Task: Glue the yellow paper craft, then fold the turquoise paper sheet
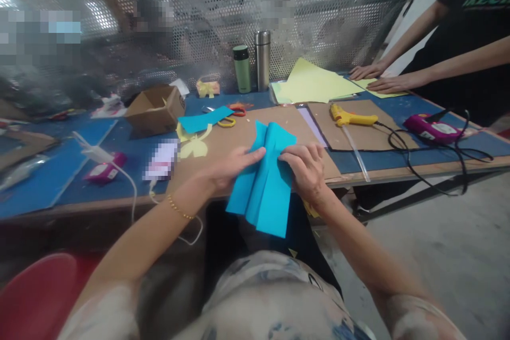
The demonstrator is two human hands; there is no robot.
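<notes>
A sheet of bright blue paper (265, 186), folded lengthwise with a raised pleat along its middle, is held over the table's front edge. My left hand (235, 164) grips its left side, thumb on top and fingers behind. On the right side, my right hand (305, 167) has curled fingers pressed to the paper's edge. Beyond the left hand lie yellow paper cut-outs (194, 147), another blue paper piece (205, 119) and scissors with red and yellow handles (227, 122). Brown cardboard (235, 143) covers the tabletop beneath.
A yellow glue gun (353, 117) rests on cardboard at right, its black cord running to a purple power strip (432, 128). An open cardboard box (155, 109), a green bottle (241, 70) and a steel flask (262, 61) stand behind. Another person's hands (388, 81) touch yellow paper (314, 85).
</notes>
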